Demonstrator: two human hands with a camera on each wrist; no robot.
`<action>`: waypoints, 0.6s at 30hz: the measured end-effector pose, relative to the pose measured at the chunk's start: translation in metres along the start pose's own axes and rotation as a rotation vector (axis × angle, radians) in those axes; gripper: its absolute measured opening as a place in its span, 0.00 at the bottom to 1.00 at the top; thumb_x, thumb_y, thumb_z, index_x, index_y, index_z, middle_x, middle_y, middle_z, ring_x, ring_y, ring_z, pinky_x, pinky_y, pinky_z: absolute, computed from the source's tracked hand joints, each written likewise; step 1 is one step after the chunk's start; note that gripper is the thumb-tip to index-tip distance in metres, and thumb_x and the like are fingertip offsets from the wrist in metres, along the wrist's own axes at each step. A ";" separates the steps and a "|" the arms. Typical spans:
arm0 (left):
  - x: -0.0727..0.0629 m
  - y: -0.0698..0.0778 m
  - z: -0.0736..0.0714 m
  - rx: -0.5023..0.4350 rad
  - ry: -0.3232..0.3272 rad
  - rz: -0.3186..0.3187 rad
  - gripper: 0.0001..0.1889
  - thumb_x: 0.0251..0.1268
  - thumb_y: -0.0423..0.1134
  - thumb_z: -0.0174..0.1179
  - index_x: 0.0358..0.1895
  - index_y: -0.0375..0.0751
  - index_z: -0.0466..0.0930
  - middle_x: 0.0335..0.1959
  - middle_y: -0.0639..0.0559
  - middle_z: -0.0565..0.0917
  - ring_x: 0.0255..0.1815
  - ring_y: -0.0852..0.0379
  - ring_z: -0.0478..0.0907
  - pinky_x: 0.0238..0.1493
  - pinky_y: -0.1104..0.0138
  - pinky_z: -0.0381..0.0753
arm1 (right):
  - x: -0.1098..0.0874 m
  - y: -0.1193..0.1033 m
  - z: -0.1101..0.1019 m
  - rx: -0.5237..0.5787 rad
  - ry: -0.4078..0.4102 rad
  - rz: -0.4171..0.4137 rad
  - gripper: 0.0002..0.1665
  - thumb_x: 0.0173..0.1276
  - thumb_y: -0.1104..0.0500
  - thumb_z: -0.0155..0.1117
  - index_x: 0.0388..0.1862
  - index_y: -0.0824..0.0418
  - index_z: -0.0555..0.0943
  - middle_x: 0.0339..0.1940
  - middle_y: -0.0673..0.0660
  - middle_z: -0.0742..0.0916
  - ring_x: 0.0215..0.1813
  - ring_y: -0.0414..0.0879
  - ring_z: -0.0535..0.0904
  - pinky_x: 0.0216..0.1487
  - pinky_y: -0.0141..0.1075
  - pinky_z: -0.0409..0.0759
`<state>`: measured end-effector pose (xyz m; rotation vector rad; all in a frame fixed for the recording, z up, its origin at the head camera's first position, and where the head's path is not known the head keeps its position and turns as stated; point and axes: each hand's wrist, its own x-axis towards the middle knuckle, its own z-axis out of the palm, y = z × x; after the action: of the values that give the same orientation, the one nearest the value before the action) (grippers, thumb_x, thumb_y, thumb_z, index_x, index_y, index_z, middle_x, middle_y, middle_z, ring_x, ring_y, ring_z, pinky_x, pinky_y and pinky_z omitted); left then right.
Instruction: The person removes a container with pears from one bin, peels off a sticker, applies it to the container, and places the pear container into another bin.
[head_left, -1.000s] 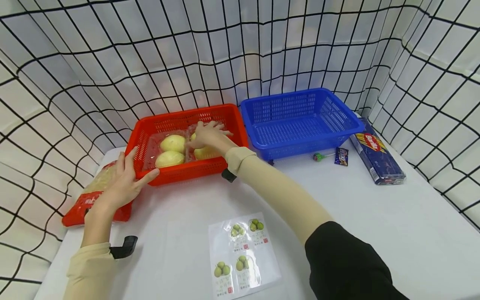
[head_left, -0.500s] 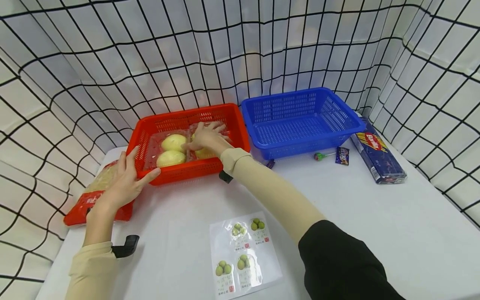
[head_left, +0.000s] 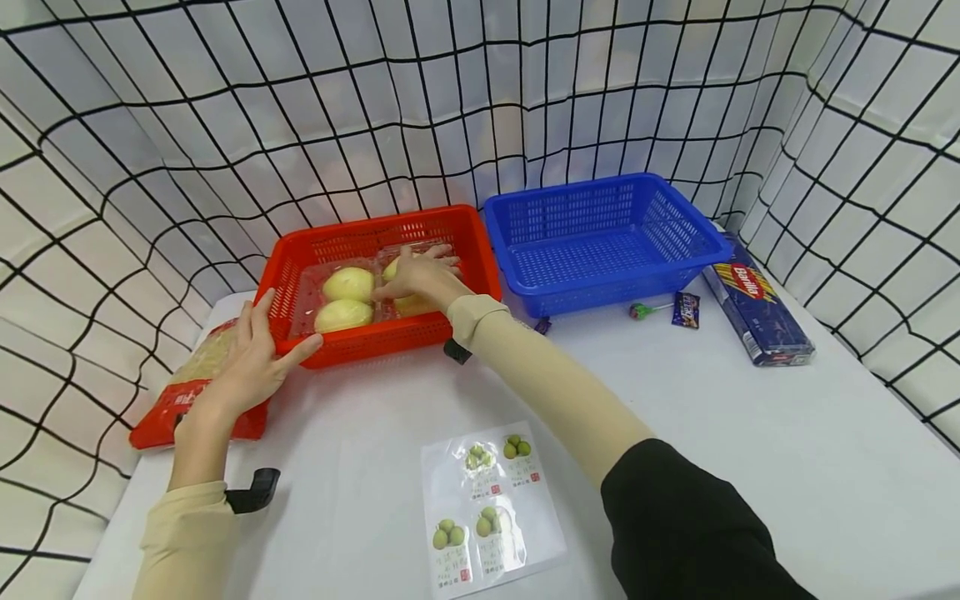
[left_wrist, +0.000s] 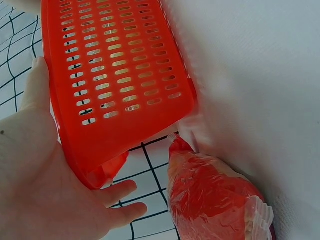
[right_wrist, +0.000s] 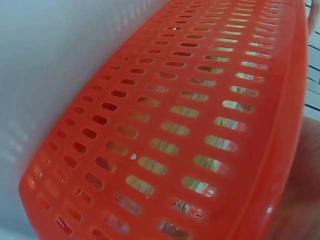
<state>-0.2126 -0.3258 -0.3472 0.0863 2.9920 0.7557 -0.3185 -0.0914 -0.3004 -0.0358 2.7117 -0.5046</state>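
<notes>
- We see the left hand (head_left: 253,360) touching the red basket (head_left: 382,340), fingers extended.
- Inside, the right hand (head_left: 423,279) partly hides packaged yellow fruit (head_left: 411,307); whether its fingers grip, we cannot tell.
- A blue basket (head_left: 592,293) and red bag (head_left: 167,410) flank it.

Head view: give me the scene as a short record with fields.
left hand: touching the left front corner of the red perforated plastic basket
right hand: over a clear plastic pack of pale yellow oval fruits inside it
right of red basket: blue perforated plastic basket
far right: dark blue rectangular Barilla carton
near centre: white rectangular sheet printed with green fruits
</notes>
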 end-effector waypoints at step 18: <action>-0.001 -0.002 0.001 0.009 0.026 0.024 0.58 0.72 0.67 0.53 0.83 0.45 0.20 0.82 0.26 0.28 0.80 0.17 0.36 0.64 0.18 0.54 | 0.006 0.009 -0.005 0.069 -0.115 -0.019 0.62 0.66 0.30 0.63 0.85 0.34 0.35 0.86 0.62 0.33 0.88 0.63 0.38 0.84 0.61 0.54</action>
<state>-0.2120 -0.3265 -0.3492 0.1132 3.0247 0.7517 -0.3255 -0.0824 -0.3018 -0.0706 2.5825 -0.5828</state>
